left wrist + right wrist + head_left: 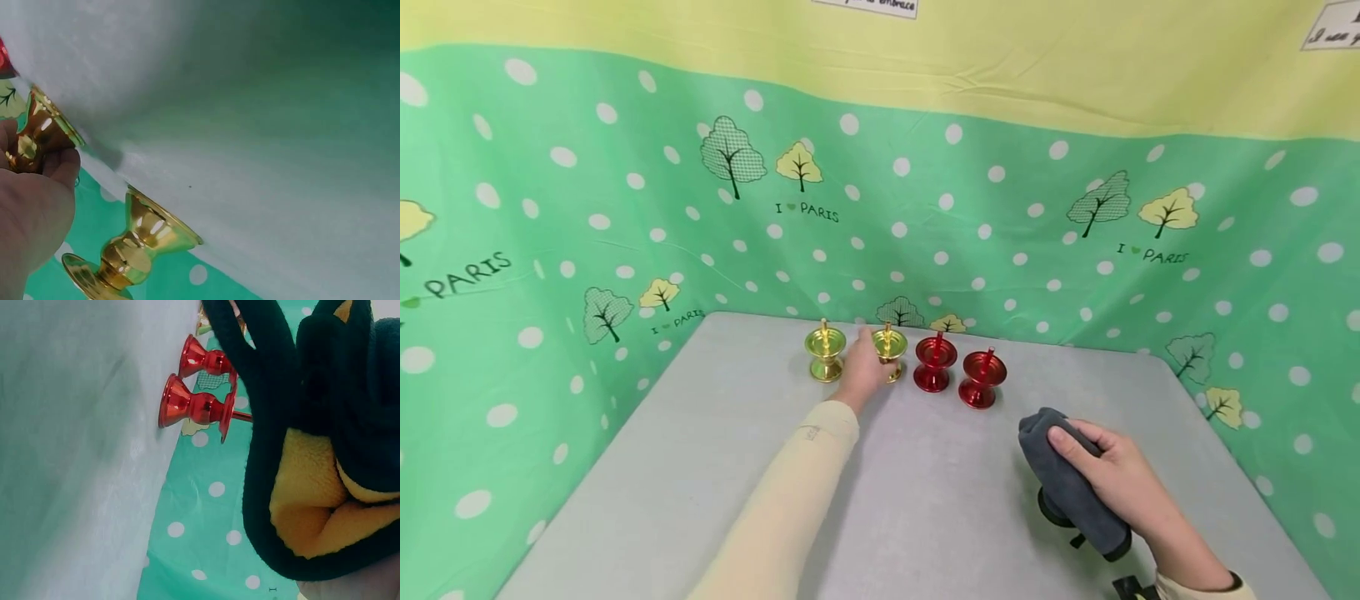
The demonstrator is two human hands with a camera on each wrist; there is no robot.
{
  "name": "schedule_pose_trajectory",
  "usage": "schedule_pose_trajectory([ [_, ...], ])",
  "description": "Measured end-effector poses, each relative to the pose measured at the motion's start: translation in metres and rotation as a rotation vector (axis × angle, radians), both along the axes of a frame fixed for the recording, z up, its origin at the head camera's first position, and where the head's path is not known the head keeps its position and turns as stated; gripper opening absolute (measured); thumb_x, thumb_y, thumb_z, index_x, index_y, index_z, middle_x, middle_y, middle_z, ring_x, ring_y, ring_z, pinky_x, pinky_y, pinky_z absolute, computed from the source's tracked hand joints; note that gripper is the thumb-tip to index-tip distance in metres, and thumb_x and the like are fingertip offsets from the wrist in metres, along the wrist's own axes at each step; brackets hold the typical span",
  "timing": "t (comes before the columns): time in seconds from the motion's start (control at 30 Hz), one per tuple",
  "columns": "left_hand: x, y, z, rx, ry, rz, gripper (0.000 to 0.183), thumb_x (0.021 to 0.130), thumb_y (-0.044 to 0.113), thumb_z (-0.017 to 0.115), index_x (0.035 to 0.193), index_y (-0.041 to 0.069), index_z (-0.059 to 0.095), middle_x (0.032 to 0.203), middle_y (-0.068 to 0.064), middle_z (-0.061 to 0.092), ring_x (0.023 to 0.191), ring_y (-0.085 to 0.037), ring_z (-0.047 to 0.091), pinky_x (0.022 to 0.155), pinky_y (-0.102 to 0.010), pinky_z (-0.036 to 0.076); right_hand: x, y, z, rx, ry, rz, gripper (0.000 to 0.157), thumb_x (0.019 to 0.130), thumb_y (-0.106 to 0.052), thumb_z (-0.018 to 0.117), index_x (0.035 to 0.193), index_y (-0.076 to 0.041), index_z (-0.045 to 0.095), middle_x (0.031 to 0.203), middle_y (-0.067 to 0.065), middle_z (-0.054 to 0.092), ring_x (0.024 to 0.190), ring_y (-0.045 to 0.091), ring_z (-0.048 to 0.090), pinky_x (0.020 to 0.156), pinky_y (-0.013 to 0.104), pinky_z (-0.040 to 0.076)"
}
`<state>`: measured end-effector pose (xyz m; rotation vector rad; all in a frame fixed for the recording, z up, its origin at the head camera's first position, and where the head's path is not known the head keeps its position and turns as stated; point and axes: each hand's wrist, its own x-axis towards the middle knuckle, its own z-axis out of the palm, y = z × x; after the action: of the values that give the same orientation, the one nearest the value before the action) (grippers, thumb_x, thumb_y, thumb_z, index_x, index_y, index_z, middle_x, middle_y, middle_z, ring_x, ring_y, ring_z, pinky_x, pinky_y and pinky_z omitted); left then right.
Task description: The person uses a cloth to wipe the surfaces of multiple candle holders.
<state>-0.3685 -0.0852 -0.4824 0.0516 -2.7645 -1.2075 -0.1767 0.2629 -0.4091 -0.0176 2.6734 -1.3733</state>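
My left hand (pixel 862 369) reaches to the back of the table and grips a shiny gold candle holder (pixel 891 342) with a centre spike. In the left wrist view, the fingers curl round the waist of that holder (pixel 45 128). Just left of the hand stands a second gold candle holder (pixel 826 343), upright. Two red candle holders (pixel 936 354) stand to the right in the same row. My right hand (pixel 1123 479) holds a bunched dark grey cloth (pixel 1067 479) over the table's right side, thumb on top. Its yellow lining (pixel 306 506) shows in the right wrist view.
The grey tabletop (pixel 700 483) runs back to a green and yellow curtain (pixel 820 250) printed with dots and trees. The candle holders stand close together near the table's back edge. A black wrist device (pixel 1135 588) shows below the right hand.
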Motion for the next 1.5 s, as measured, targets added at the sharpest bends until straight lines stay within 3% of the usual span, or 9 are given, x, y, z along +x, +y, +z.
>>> schedule_pose_trajectory([
  [0.3, 0.011, -0.004, 0.001, 0.066, -0.011, -0.025, 0.105, 0.085, 0.025, 0.094, 0.163, -0.001, 0.028, 0.152, -0.027, 0.057, 0.144, -0.041, 0.056, 0.123, -0.051, 0.046, 0.002, 0.003, 0.003, -0.009, -0.015, -0.010, 0.063, 0.110, -0.048, 0.057, 0.155, -0.005, 0.054, 0.142, 0.023, 0.068, 0.088, 0.011, 0.075, 0.075, 0.030, 0.062],
  [0.4, 0.026, -0.009, 0.000, 0.049, -0.007, -0.018, 0.105, 0.088, 0.027, 0.091, 0.163, -0.006, 0.026, 0.156, -0.030, 0.052, 0.146, -0.044, 0.053, 0.124, -0.052, 0.043, 0.003, 0.003, 0.004, -0.013, -0.017, -0.007, 0.063, 0.110, -0.049, 0.057, 0.155, -0.006, 0.055, 0.144, 0.022, 0.067, 0.090, 0.010, 0.075, 0.076, 0.029, 0.062],
  [0.5, 0.049, -0.019, 0.003, 0.057, -0.019, -0.045, 0.098, 0.091, 0.027, 0.087, 0.162, -0.008, 0.028, 0.159, -0.031, 0.049, 0.147, -0.045, 0.051, 0.124, -0.054, 0.043, 0.005, 0.004, 0.004, -0.021, -0.011, -0.003, 0.061, 0.110, -0.047, 0.057, 0.155, -0.005, 0.055, 0.142, 0.022, 0.068, 0.089, 0.012, 0.075, 0.075, 0.030, 0.062],
  [0.63, 0.080, -0.041, 0.010, 0.120, -0.055, -0.094, 0.085, 0.094, 0.025, 0.083, 0.158, -0.007, 0.036, 0.152, -0.027, 0.058, 0.139, -0.042, 0.060, 0.117, -0.053, 0.051, 0.007, 0.006, 0.006, -0.010, 0.005, -0.009, 0.059, 0.111, -0.045, 0.057, 0.154, -0.005, 0.056, 0.140, 0.021, 0.069, 0.088, 0.012, 0.074, 0.074, 0.030, 0.061],
  [0.73, 0.092, -0.061, 0.013, 0.157, -0.073, -0.048, 0.080, 0.095, 0.025, 0.082, 0.155, -0.006, 0.040, 0.144, -0.025, 0.064, 0.129, -0.040, 0.066, 0.109, -0.053, 0.056, 0.008, 0.006, 0.006, -0.004, 0.007, -0.008, 0.059, 0.111, -0.046, 0.058, 0.153, -0.006, 0.057, 0.141, 0.021, 0.068, 0.089, 0.011, 0.073, 0.075, 0.030, 0.061],
  [0.9, 0.084, -0.097, 0.015, 0.156, -0.025, 0.102, 0.090, 0.094, 0.027, 0.084, 0.158, -0.005, 0.030, 0.148, -0.028, 0.056, 0.131, -0.045, 0.060, 0.112, -0.056, 0.050, 0.006, 0.004, 0.006, 0.007, -0.005, 0.005, 0.059, 0.110, -0.048, 0.058, 0.152, -0.007, 0.058, 0.144, 0.022, 0.067, 0.096, 0.008, 0.072, 0.078, 0.028, 0.061],
  [1.07, 0.064, -0.118, 0.015, 0.133, 0.022, 0.129, 0.105, 0.093, 0.029, 0.085, 0.167, 0.001, 0.016, 0.161, -0.026, 0.048, 0.143, -0.049, 0.051, 0.120, -0.060, 0.043, 0.005, 0.000, 0.006, 0.009, -0.005, 0.016, 0.057, 0.110, -0.047, 0.059, 0.151, -0.008, 0.060, 0.145, 0.020, 0.067, 0.100, 0.006, 0.071, 0.081, 0.026, 0.060],
  [1.3, 0.043, -0.114, 0.012, 0.182, -0.068, 0.115, 0.116, 0.090, 0.027, 0.089, 0.169, 0.003, 0.007, 0.164, -0.028, 0.045, 0.151, -0.047, 0.044, 0.126, -0.058, 0.038, 0.007, 0.002, 0.008, -0.001, -0.005, 0.039, 0.054, 0.110, -0.045, 0.058, 0.151, -0.009, 0.061, 0.143, 0.019, 0.069, 0.099, 0.009, 0.073, 0.081, 0.027, 0.061],
  [1.5, 0.033, -0.102, 0.007, 0.190, -0.080, 0.130, 0.116, 0.088, 0.023, 0.090, 0.169, 0.003, 0.009, 0.159, -0.036, 0.045, 0.150, -0.049, 0.045, 0.127, -0.056, 0.037, 0.008, 0.005, 0.010, 0.025, -0.012, 0.045, 0.055, 0.110, -0.048, 0.058, 0.151, -0.011, 0.061, 0.144, 0.017, 0.069, 0.104, 0.010, 0.072, 0.083, 0.027, 0.060],
])
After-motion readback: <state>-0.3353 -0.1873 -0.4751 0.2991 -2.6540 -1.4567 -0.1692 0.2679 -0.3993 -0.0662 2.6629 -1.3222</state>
